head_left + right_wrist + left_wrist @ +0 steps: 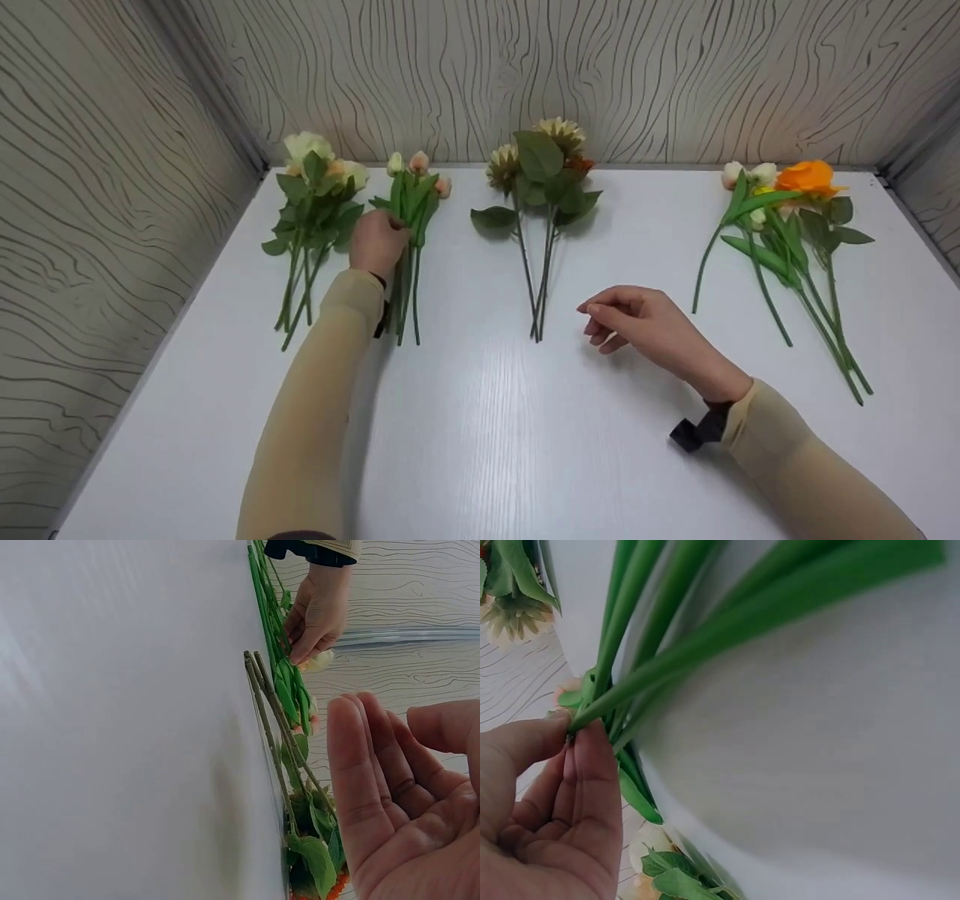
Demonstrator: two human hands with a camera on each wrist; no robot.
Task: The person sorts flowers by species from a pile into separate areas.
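Observation:
My left hand (379,241) pinches a green stem (641,679) in a bunch of tulips (411,196) with pale pink and cream heads, at the left of the table. In the left wrist view thumb and fingertips meet on the stem, while other stems run close beside it. My right hand (645,326) hovers over the table's middle right, fingers loosely bent and holding nothing. Nearest to it lies a bunch of chrysanthemum-like flowers (538,165), cream and rust-coloured, whose stems cross at the lower ends. The right wrist view shows the palm (420,817) with thumb and fingers apart.
White roses (307,150) with dark leaves lie left of the tulips. At the right, a mixed group holds an orange flower (808,178), white tulips (763,174) and long green stems. The white table (465,450) meets a wood-grain patterned wall (465,67) at the back.

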